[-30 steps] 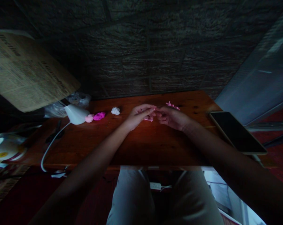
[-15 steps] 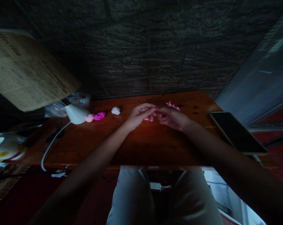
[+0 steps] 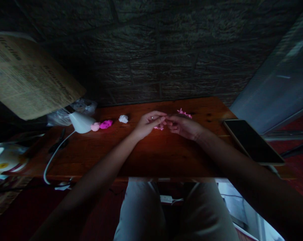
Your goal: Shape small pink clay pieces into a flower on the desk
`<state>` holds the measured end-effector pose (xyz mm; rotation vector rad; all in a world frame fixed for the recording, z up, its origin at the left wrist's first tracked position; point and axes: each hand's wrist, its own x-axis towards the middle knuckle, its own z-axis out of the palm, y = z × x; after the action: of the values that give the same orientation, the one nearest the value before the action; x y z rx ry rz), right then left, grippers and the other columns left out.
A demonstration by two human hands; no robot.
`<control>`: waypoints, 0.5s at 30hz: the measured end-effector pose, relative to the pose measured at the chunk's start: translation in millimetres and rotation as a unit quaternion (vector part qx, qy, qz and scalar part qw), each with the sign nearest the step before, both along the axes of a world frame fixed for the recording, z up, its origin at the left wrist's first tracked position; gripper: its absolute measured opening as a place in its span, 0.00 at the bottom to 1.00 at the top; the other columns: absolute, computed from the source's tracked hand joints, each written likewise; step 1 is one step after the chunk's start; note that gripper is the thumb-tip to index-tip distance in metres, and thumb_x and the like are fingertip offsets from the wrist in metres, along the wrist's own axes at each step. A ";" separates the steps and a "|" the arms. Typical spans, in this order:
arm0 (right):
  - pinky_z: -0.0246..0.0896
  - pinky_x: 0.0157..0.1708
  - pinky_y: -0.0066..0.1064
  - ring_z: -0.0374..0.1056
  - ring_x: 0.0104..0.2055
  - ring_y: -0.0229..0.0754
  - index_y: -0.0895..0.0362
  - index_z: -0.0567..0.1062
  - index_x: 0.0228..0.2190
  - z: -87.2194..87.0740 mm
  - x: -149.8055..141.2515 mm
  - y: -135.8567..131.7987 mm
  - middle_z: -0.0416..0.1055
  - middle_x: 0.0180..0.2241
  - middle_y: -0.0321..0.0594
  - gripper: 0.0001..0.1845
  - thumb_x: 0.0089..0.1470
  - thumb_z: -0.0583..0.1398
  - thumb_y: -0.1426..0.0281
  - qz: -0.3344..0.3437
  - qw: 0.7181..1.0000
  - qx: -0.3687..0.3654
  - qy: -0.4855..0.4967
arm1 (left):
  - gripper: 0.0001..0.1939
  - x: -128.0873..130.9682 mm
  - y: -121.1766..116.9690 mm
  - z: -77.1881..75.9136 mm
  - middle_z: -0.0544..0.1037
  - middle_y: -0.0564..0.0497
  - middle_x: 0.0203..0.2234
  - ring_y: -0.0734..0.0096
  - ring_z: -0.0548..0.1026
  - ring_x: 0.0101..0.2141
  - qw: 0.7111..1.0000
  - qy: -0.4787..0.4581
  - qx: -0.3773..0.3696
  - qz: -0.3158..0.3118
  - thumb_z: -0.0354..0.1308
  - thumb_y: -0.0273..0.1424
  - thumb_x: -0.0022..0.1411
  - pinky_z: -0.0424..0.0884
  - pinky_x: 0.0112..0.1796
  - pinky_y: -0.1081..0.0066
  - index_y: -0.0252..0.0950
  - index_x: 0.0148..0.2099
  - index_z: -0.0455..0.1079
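Observation:
Above the middle of the wooden table, my left hand (image 3: 150, 123) and my right hand (image 3: 183, 126) meet at the fingertips. Both are closed in a pinch; whatever lies between the fingertips is too small and dark to make out. My left hand wears a ring. Just under the fingers, partly hidden, shows a small pink piece (image 3: 159, 127). Behind my right hand lies a row of small pink bits (image 3: 184, 113). Left of my hands sit a crumpled white lump (image 3: 123, 118), a magenta lump (image 3: 106, 124) and a pale pink lump (image 3: 95, 126), the last two touching.
A lamp with a newsprint shade (image 3: 33, 77) and white base (image 3: 82, 122) stands at the left, its cord (image 3: 49, 164) running over the table (image 3: 151, 157) edge. A dark-screened tablet (image 3: 253, 141) lies at the right. A stone wall (image 3: 151, 53) rises behind.
My hands stay pinched together in nearly the same place. The whole view has shifted very slightly; the lumps and pink bits lie as before.

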<state>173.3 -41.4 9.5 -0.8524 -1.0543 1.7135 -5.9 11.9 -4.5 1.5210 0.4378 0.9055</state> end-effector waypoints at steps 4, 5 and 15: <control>0.45 0.21 0.23 0.49 0.22 0.29 0.58 0.74 0.25 -2.0 1.0 0.1 0.61 0.23 0.31 0.10 0.52 0.66 0.66 -0.001 1.000 0.001 -0.001 | 0.15 -0.1 -1.0 0.2 0.81 0.50 0.30 0.77 0.76 0.27 1.000 0.015 0.006 0.006 0.67 0.36 0.58 0.73 0.31 0.75 0.33 0.45 0.74; 0.45 0.21 0.24 0.49 0.22 0.30 0.58 0.74 0.26 -2.4 1.2 0.1 0.61 0.23 0.31 0.09 0.52 0.66 0.66 0.000 1.000 0.001 0.000 | 0.15 -0.1 -1.4 0.5 0.81 0.50 0.30 0.77 0.77 0.27 1.000 0.017 0.005 0.006 0.68 0.35 0.58 0.73 0.31 0.75 0.33 0.45 0.74; 0.45 0.20 0.24 0.48 0.22 0.31 0.57 0.72 0.25 0.2 -0.5 -0.8 0.60 0.22 0.30 0.10 0.53 0.65 0.67 0.004 1.000 -0.007 0.008 | 0.14 -0.7 1.2 0.7 0.80 0.51 0.30 0.78 0.76 0.26 1.000 0.017 0.005 0.007 0.65 0.37 0.61 0.72 0.29 0.76 0.34 0.46 0.75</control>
<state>172.8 -42.2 9.7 -0.8435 -1.0378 1.7322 -6.7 13.1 -3.8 1.5453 0.4703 0.8954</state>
